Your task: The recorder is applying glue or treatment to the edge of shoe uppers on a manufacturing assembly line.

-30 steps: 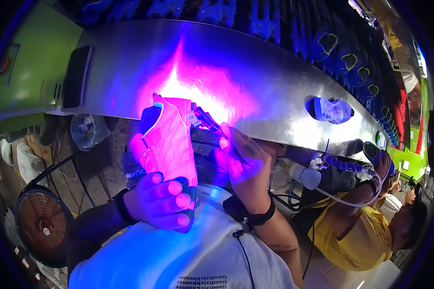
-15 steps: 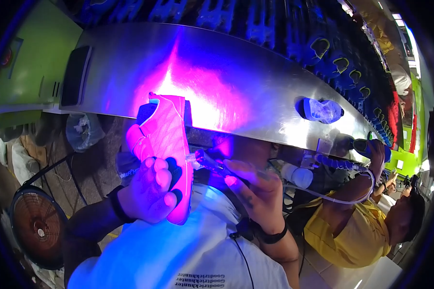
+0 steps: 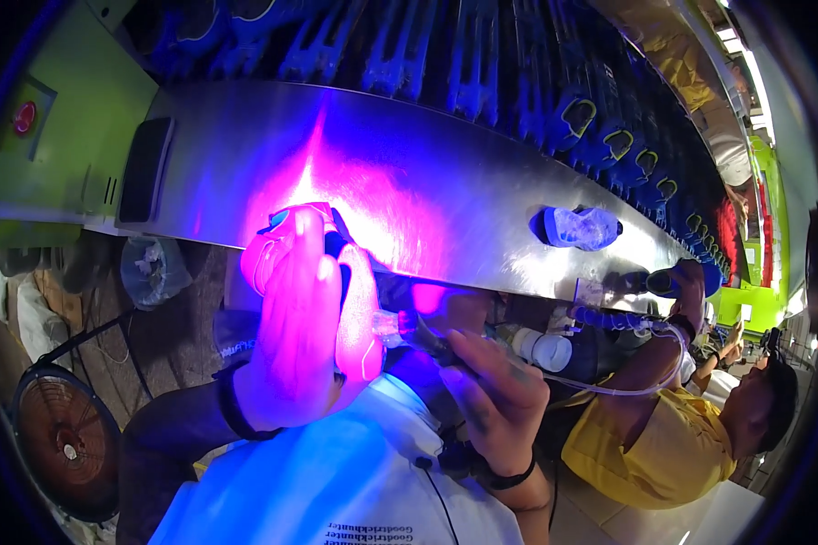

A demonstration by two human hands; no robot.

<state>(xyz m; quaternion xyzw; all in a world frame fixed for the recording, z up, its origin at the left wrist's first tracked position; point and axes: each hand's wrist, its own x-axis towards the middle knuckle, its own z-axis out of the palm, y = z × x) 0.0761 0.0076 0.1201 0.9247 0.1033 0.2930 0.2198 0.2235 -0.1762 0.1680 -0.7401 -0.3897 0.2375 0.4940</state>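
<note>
1. L hand: fingers nearly straight, close together, laid along the shoe & pointing up toward the bench. It's holding the shoe; thumb's exact grip can't be made out.
2. R hand: thumb & forefinger pinch the dark handle of a small brush; other fingers bent, partly hidden. Pale brush head is at the shoe's R edge, apparently touching; exact contact unclear b/c of glare.
3. Vs. 0.5 s ago: L fingers were curled over the shoe's lower part, now stretched up along it. Shoe's been turned, so its patterned side is mostly out of sight behind the L hand. Brush head sits lower in view, still by the shoe's R edge; R-hand pinch is abt the same.
4. Shoe position: in the L hand, in front of the wearer's white shirt, upper end near the bench's front edge. Looks pink under purple light; true colour can't be told.
5. Shoe direction: long axis runs upper L to lower R, steep. Rounded toe end points down toward the shirt, heel end up toward the bench.
</note>
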